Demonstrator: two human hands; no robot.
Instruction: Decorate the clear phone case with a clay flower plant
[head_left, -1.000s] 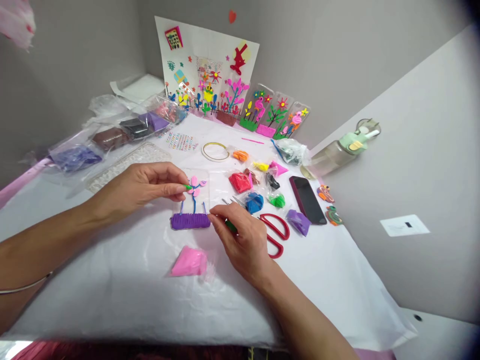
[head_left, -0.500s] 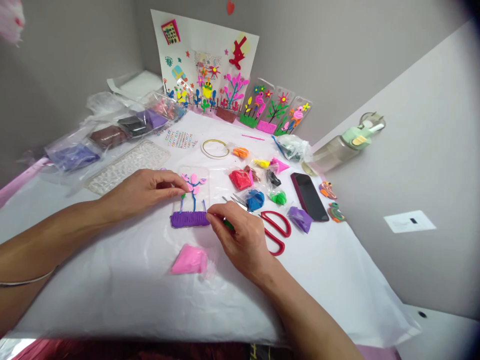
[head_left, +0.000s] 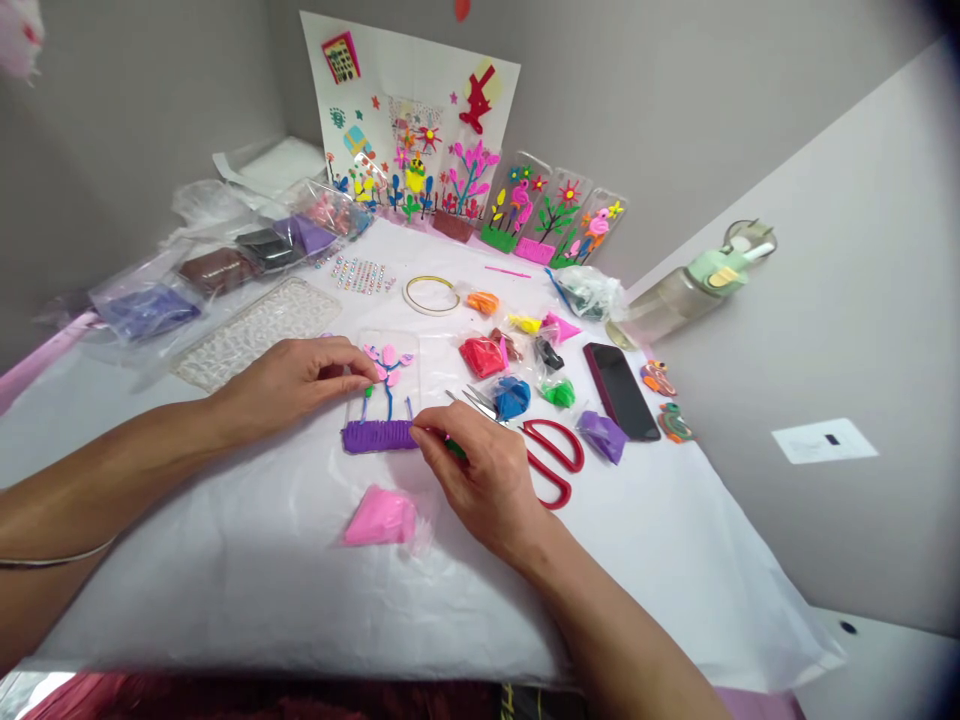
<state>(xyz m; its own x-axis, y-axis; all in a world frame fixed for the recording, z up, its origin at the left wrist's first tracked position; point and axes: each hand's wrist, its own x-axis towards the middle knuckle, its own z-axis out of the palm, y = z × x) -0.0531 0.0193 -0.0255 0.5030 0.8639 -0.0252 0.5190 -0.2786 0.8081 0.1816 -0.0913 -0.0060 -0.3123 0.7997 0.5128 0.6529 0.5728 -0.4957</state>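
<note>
A clear phone case (head_left: 403, 400) lies flat on the white-covered table, with a textured purple clay strip (head_left: 379, 436) across its near end. Above the strip rise blue clay stems (head_left: 389, 402) topped by pink clay petals (head_left: 388, 356). My left hand (head_left: 319, 375) rests over the case's left side, thumb and forefinger closed beside a small green clay leaf (head_left: 368, 392); what is between them is hidden. At the right end of the purple strip, my right hand (head_left: 480, 465) has its fingertips pinched. Some green clay (head_left: 455, 448) shows within its curled fingers.
Red-handled scissors (head_left: 555, 462) lie beside my right hand. Bagged clay lumps, such as blue (head_left: 512, 397) and red (head_left: 482, 356), surround a phone (head_left: 621, 390). Pink clay (head_left: 381, 515) lies in front. Decorated cases (head_left: 555, 215) and a bottle (head_left: 675, 300) stand behind.
The view has shifted very slightly. Both hands keep nearly the same position and grip, and the phone case has not visibly moved.
</note>
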